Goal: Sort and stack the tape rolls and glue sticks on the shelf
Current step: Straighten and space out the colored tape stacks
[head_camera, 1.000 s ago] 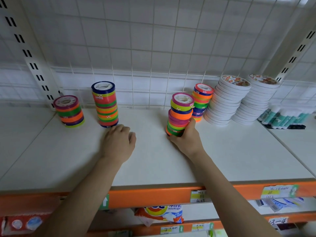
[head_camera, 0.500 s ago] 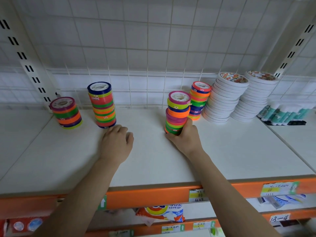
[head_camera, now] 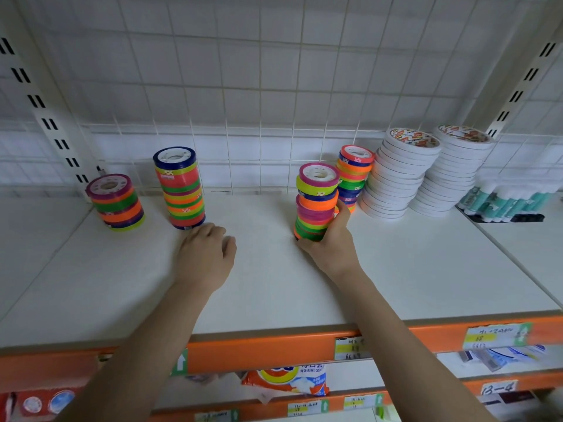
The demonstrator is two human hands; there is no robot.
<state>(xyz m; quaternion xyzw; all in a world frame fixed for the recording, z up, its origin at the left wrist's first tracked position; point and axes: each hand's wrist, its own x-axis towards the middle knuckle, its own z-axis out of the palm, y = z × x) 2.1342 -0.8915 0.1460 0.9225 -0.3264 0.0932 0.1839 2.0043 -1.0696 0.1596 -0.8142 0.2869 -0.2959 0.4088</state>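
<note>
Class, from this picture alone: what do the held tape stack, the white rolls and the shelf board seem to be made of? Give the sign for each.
Held tape stack: probably glossy plastic film on white plastic cores; neon bands shine, and the top hub looks moulded.
White rolls: likely paper-backed tape, matt white edges, printed top label.
Shelf board: seemingly painted metal or laminate, smooth matt white; unclear which.

1. A white wire grid panel point(head_camera: 274, 71) forms the back wall of the shelving, its squares pale under soft, even light.
2. Cream metal uprights with paired black slots stand at the left point(head_camera: 39, 102) and right point(head_camera: 524, 83) edges.
3. The flat white shelf board point(head_camera: 411, 269) ends in an orange front rail point(head_camera: 268, 351) carrying paper price labels point(head_camera: 496, 335).
4. A lower orange-railed shelf point(head_camera: 502, 382) shows beneath, near the bottom edge.
</note>
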